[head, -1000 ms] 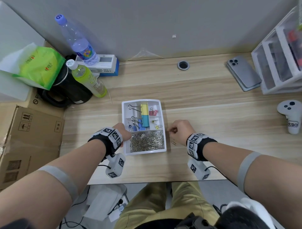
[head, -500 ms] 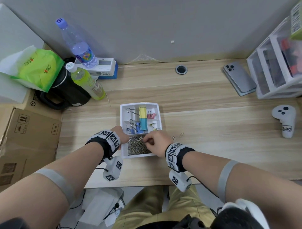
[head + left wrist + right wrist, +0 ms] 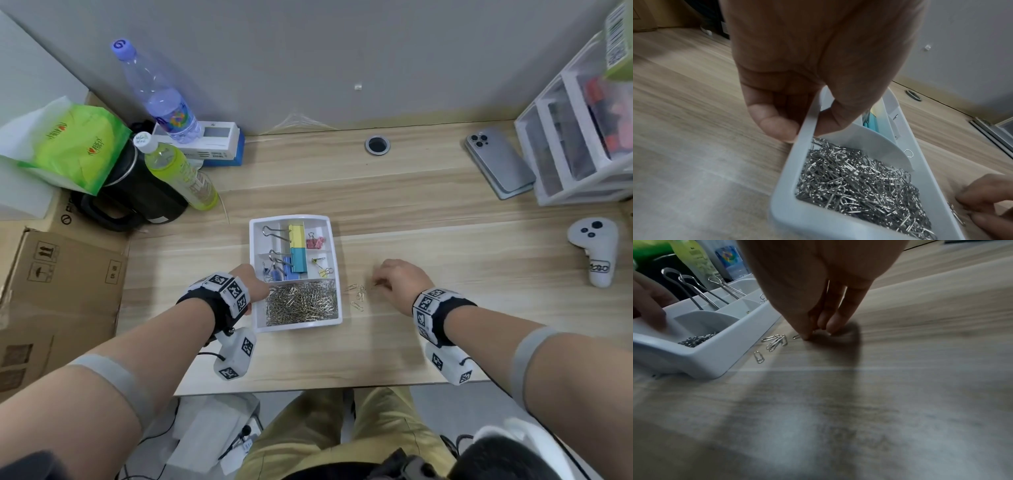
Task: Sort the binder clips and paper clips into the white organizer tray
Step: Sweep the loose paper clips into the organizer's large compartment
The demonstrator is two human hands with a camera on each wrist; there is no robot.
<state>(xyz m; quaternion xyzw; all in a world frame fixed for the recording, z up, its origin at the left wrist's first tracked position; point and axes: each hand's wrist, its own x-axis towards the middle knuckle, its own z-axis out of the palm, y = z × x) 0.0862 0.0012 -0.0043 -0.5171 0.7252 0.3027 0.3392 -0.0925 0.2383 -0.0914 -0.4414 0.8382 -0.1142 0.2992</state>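
Observation:
The white organizer tray point(image 3: 257, 274) sits mid-table. Its near compartment holds a heap of silver paper clips point(image 3: 301, 303); the far compartments hold yellow, blue and pink binder clips point(image 3: 297, 250). My left hand point(image 3: 258, 289) pinches the tray's left rim point(image 3: 789, 170), thumb inside and a finger outside, as the left wrist view point(image 3: 803, 128) shows. My right hand point(image 3: 376, 284) is on the table right of the tray. Its thumb and fingertips point(image 3: 816, 332) close on one paper clip point(image 3: 796, 337). Several loose paper clips point(image 3: 358, 293) point(image 3: 774, 341) lie between that hand and the tray point(image 3: 715, 358).
Two bottles point(image 3: 178, 171), a black kettle, a green bag and a cardboard box point(image 3: 58, 274) crowd the left side. A phone point(image 3: 498, 166), a white drawer unit point(image 3: 579, 144) and a white controller point(image 3: 596, 253) are on the right. A cable hole point(image 3: 377, 145) is at the back.
My right hand went from the table over the paper clip compartment, then back right to the loose clips on the table. My left hand has stayed on the tray's left rim.

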